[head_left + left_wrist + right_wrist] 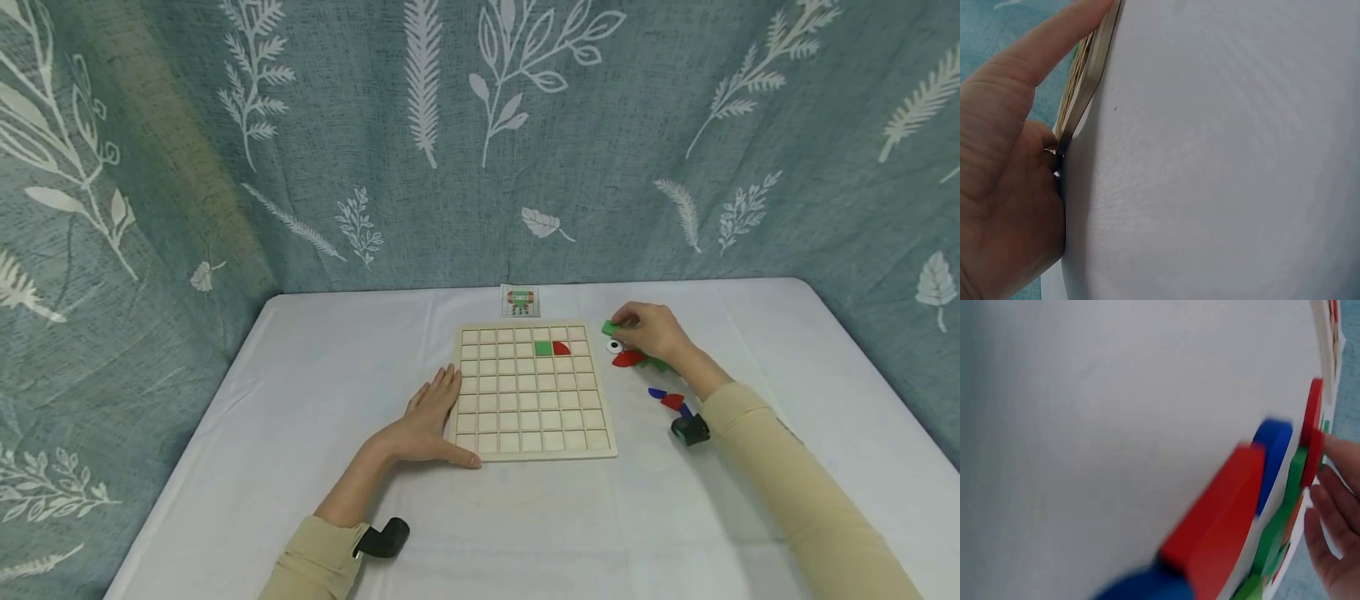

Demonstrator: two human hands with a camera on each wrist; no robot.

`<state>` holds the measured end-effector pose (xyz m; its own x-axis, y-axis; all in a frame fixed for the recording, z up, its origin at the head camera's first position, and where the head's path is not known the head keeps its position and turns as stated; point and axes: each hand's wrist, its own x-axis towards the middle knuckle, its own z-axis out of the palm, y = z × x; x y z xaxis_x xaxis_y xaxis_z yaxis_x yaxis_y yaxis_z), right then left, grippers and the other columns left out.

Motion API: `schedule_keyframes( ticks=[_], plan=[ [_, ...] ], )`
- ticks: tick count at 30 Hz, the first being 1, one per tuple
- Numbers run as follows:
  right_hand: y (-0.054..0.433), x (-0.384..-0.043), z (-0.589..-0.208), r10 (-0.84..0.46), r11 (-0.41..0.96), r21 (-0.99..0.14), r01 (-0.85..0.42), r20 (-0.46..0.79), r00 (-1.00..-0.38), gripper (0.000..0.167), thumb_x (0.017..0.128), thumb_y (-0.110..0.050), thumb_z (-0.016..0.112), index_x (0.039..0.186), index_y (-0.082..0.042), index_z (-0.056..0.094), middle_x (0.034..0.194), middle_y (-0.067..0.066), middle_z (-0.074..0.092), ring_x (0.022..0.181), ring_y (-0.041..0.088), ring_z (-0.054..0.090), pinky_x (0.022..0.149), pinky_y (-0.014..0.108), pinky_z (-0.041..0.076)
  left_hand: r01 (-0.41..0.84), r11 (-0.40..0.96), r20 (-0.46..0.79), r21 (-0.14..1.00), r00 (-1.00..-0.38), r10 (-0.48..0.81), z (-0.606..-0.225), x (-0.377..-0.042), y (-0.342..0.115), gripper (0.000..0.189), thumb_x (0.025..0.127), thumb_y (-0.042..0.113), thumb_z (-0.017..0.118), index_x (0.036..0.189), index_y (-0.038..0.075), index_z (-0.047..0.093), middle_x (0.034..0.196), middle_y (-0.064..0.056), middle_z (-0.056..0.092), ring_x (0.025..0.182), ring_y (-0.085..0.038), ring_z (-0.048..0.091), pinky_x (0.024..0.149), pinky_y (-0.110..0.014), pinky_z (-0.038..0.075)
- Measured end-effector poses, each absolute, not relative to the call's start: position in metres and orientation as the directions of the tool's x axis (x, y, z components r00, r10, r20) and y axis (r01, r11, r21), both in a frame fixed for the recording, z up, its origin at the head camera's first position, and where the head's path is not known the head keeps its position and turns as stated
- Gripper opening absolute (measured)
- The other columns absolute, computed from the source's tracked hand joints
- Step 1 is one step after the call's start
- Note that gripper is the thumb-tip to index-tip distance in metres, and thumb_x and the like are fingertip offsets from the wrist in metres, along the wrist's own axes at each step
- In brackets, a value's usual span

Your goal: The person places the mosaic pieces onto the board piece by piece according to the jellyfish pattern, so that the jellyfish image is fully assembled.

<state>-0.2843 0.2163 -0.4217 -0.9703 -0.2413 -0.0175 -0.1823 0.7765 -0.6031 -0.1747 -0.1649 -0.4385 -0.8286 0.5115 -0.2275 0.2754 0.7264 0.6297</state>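
A pale wooden grid board (528, 392) lies flat in front of me, with a green square (543, 348) and a red quarter-round piece (561, 348) side by side in its upper rows. My left hand (429, 417) rests along the board's left edge, fingers straight and thumb spread to the lower corner. Past the board's upper right side, my right hand (651, 332) pinches a green block (609, 328) between thumb and fingertips. Under and beside that hand lie a white-and-black eye piece (614, 346), a red piece (627, 358) and green pieces (658, 364), partly hidden by it.
Nearer me on the right are blue (657, 392) and red (672, 402) pieces, close to the black right wrist camera (690, 429). A small picture card (521, 301) lies behind the board. A patterned curtain (450, 167) hangs along the white table's (337, 350) far edge.
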Motion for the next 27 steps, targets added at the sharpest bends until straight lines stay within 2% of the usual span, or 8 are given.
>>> schedule_keyframes(
  ticks=[4, 9, 11, 17, 27],
  plan=[
    [0.198, -0.280, -0.421, -0.263, 0.712, -0.671, -0.208, 0.020, -0.965, 0.022, 0.093, -0.018, 0.068, 0.110, -0.005, 0.068, 0.110, 0.016, 0.065, 0.100, 0.031, 0.060, 0.077, 0.042, 0.054, 0.274, 0.725, -0.228, 0.632, -0.828, 0.512, -0.438, -0.174, -0.165, 0.132, 0.070, 0.053, 0.083, 0.154, -0.002, -0.002, 0.161, -0.017, -0.011, 0.147, -0.027, -0.015, 0.117, -0.048, -0.006],
    [0.162, -0.275, -0.419, -0.376, 0.634, -0.724, -0.273, 0.020, -0.926, 0.016, 0.093, -0.019, 0.069, 0.105, -0.010, 0.070, 0.111, 0.010, 0.065, 0.107, 0.028, 0.057, 0.086, 0.042, 0.051, 0.276, 0.729, -0.232, 0.626, -0.827, 0.512, -0.437, -0.173, -0.166, 0.132, 0.070, 0.052, 0.083, 0.154, -0.001, -0.003, 0.161, -0.016, -0.012, 0.147, -0.026, -0.015, 0.117, -0.047, -0.007],
    [0.149, -0.273, -0.419, -0.430, 0.614, -0.728, -0.305, 0.016, -0.903, 0.014, 0.092, -0.018, 0.070, 0.103, -0.011, 0.070, 0.109, 0.008, 0.065, 0.104, 0.026, 0.057, 0.084, 0.041, 0.052, 0.275, 0.731, -0.233, 0.624, -0.828, 0.510, -0.437, -0.173, -0.166, 0.131, 0.070, 0.053, 0.082, 0.154, 0.000, -0.003, 0.161, -0.015, -0.013, 0.147, -0.025, -0.015, 0.117, -0.046, -0.007],
    [0.121, -0.276, -0.421, -0.563, 0.586, -0.682, -0.437, 0.045, -0.825, 0.010, 0.091, -0.013, 0.070, 0.100, -0.009, 0.071, 0.103, 0.005, 0.066, 0.095, 0.023, 0.062, 0.079, 0.038, 0.053, 0.272, 0.739, -0.239, 0.616, -0.830, 0.505, -0.437, -0.173, -0.166, 0.128, 0.073, 0.056, 0.079, 0.155, 0.003, -0.003, 0.161, -0.012, -0.013, 0.147, -0.023, -0.017, 0.117, -0.045, -0.008],
    [0.113, -0.276, -0.421, -0.631, 0.588, -0.601, -0.542, 0.078, -0.772, 0.011, 0.092, -0.010, 0.068, 0.100, -0.010, 0.075, 0.110, 0.007, 0.069, 0.106, 0.027, 0.059, 0.088, 0.041, 0.050, 0.277, 0.751, -0.252, 0.600, -0.825, 0.506, -0.438, -0.172, -0.164, 0.127, 0.074, 0.059, 0.076, 0.156, 0.005, -0.004, 0.160, -0.013, -0.016, 0.146, -0.024, -0.020, 0.117, -0.045, -0.011]
  ],
)
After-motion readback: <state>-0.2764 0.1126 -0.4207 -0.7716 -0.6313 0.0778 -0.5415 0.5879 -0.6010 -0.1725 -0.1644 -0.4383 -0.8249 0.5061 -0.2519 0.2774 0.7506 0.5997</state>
